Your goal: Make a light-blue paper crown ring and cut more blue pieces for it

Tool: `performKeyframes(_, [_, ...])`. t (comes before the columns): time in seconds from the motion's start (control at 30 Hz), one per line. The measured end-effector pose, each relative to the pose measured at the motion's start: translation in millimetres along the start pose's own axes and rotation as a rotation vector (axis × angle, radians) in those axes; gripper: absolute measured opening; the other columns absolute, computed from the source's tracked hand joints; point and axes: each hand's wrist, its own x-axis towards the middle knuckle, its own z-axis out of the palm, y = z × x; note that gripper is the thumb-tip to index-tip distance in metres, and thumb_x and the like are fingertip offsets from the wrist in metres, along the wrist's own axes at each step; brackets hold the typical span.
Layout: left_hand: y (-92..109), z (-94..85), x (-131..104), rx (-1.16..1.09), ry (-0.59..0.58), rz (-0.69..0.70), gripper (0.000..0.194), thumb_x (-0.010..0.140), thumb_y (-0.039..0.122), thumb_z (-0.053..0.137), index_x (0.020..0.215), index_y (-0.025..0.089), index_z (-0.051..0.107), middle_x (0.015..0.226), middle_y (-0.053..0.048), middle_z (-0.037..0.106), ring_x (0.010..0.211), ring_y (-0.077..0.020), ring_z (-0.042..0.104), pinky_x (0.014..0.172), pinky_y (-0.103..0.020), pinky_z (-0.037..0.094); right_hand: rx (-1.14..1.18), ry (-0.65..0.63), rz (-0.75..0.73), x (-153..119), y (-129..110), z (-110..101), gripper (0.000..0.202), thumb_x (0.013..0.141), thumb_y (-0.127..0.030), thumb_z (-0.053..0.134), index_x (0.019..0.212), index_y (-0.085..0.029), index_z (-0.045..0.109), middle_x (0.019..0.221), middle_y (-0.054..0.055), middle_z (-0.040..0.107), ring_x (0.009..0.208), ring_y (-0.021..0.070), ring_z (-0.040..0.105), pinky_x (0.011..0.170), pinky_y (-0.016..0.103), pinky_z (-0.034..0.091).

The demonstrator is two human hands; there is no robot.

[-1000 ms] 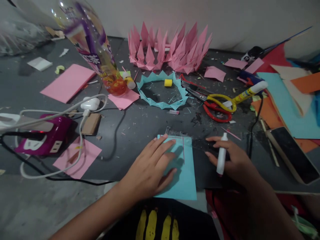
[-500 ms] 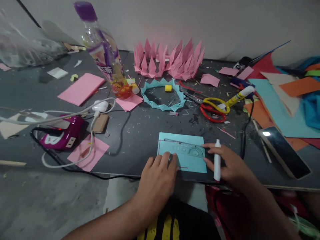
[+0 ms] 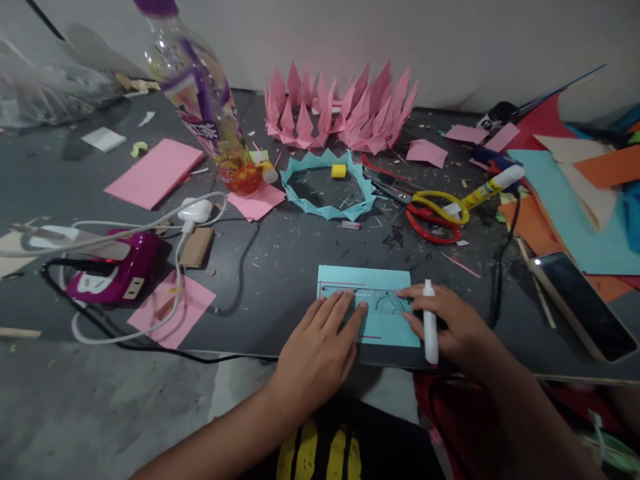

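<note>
- Pressing down with spread, extended fingers, the left hand point(image 3: 317, 340) lies at the near left part of the light-blue rectangular paper sheet point(image 3: 393, 333), its fingertips on the clear plastic ruler point(image 3: 387, 301) and gripping nothing.
- Beside the sheet's right edge, the right hand point(image 3: 457, 323) grasps a slim white marker pen point(image 3: 429, 330) between its fingers; the forefinger and thumb reach the ruler's right end.
- The ruler lies lengthwise across the sheet, a semicircular outline printed near its right end; thin pinkish-red lines point(image 3: 370, 337) show on the paper.
- Well left of the sheet sits a flat pink paper square point(image 3: 193, 317), with white and black cables running over or past it.
- Well right of the sheet lies a dark-screened smartphone point(image 3: 583, 307), set at a slant.
- Farther left of the sheet stands a glossy purple-and-white power adapter point(image 3: 137, 260), a small flat brown block point(image 3: 197, 247) near it.
- Beyond the sheet to the right, red-and-yellow-handled scissors point(image 3: 435, 237) lie near a yellow glue stick with a white cap point(image 3: 493, 188).
- Straight beyond the sheet rests a light-blue folded-paper ring point(image 3: 327, 212) with a small yellow cylinder point(image 3: 339, 171) inside it.
- Beyond the sheet to the left, a clear, purple-labelled plastic bottle point(image 3: 213, 127) stands on pink paper point(image 3: 257, 203).
- Farthest beyond the sheet, a spiky pink folded-paper crown point(image 3: 373, 123) stands near the wall point(image 3: 350, 33).
</note>
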Motion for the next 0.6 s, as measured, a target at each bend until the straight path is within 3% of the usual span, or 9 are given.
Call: performKeyframes(0.6, [3.5,-0.6,3.2,0.011,0.031,-0.076,0.042,0.089,0.025,0.035,0.128,0.013,0.044,0.134,-0.015,0.047,0.125,-0.0262,0.042,0.1,-0.042,0.038,0.027,-0.045,0.016,7.1,0.0,5.0,0.009,0.082,-0.017,0.053,0.078,-0.024,0.058,0.094,0.005,0.072,0.086,0.0215,0.066,0.074,0.039,0.054])
